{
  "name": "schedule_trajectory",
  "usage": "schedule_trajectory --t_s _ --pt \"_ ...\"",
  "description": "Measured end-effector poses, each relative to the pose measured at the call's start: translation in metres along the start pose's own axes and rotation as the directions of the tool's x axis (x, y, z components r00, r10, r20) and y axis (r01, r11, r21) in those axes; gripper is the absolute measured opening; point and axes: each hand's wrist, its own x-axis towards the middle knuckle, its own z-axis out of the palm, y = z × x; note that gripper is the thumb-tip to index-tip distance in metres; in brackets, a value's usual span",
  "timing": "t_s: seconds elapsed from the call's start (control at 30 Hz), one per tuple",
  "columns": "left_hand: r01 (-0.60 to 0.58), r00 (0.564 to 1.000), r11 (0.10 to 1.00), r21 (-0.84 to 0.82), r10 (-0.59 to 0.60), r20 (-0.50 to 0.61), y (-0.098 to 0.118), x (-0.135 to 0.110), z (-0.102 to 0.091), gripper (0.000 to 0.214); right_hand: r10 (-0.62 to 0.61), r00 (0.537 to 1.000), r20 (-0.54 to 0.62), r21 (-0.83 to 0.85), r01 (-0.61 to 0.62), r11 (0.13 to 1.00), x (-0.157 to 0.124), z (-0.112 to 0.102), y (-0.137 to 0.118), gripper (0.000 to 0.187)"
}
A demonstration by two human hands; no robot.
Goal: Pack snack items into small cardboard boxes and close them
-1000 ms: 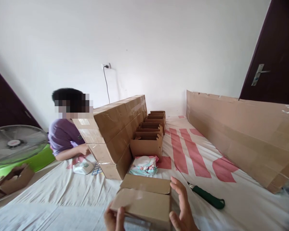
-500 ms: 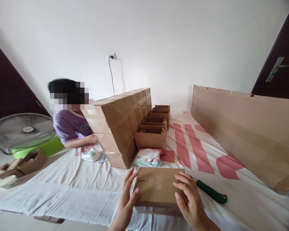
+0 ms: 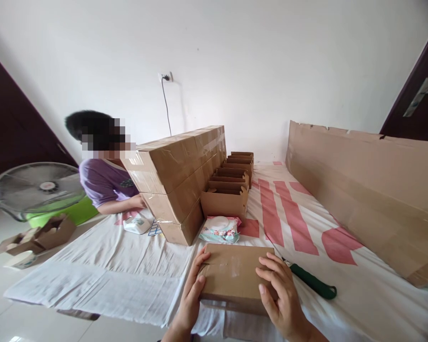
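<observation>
A closed brown cardboard box (image 3: 235, 275) lies at the near edge of the cloth-covered table. My left hand (image 3: 196, 287) grips its left side, with the fingers curled along the edge and the thumb at the front corner. On the opposite side, my right hand (image 3: 280, 289) clasps the box, its fingers over the top and its thumb toward the front face. Just right of that hand rests a tool with a dark green handle (image 3: 314, 281); its other end is partly hidden. A floral pack of wipes (image 3: 220, 230) sits right behind the box.
Taped cardboard boxes (image 3: 174, 185) are stacked to the left, beside a row of open cartons (image 3: 224, 203). A tall cardboard sheet (image 3: 364, 190) stands along the right. Behind the stack, a person in a purple top (image 3: 103, 185) leans on the table; a fan (image 3: 46, 187) stands beyond.
My left hand has closed in from beside the box onto its left side. My right hand stays on the right side. The camera view has shifted slightly.
</observation>
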Motion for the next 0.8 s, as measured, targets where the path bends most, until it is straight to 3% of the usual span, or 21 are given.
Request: schedule_trajectory --t_s 0.13,0.23,0.37,0.5,0.63,0.8 --pt "-0.003 1.0 1.0 -0.012 0.003 0.001 -0.004 0.0 -0.002 0.048 0.0 0.992 0.128 0.046 -0.006 0.999 0.0 -0.019 0.007 0.031" --pt "-0.01 1.0 1.0 -0.025 0.01 0.015 -0.005 0.0 -0.004 0.048 0.096 0.991 0.088 0.03 -0.099 0.995 -0.009 -0.038 0.032 0.036" --pt "0.004 1.0 1.0 -0.024 -0.004 0.02 -0.007 0.001 -0.005 0.049 0.27 0.963 0.016 -0.218 -0.26 0.941 -0.041 -0.054 0.088 0.025" --pt "0.026 1.0 1.0 -0.017 -0.026 0.014 0.0 -0.002 0.003 0.053 0.403 0.913 0.071 -0.483 -0.322 0.814 -0.079 -0.06 0.131 0.03" --pt "0.015 0.999 0.999 -0.036 -0.014 0.031 0.01 -0.005 0.014 0.053 0.456 0.878 0.142 -0.547 -0.315 0.776 -0.094 -0.06 0.141 0.037" --pt "0.019 0.999 0.999 -0.028 -0.018 0.044 0.008 -0.005 0.015 0.055 0.431 0.887 0.164 -0.407 -0.337 0.849 -0.066 -0.067 0.136 0.035"
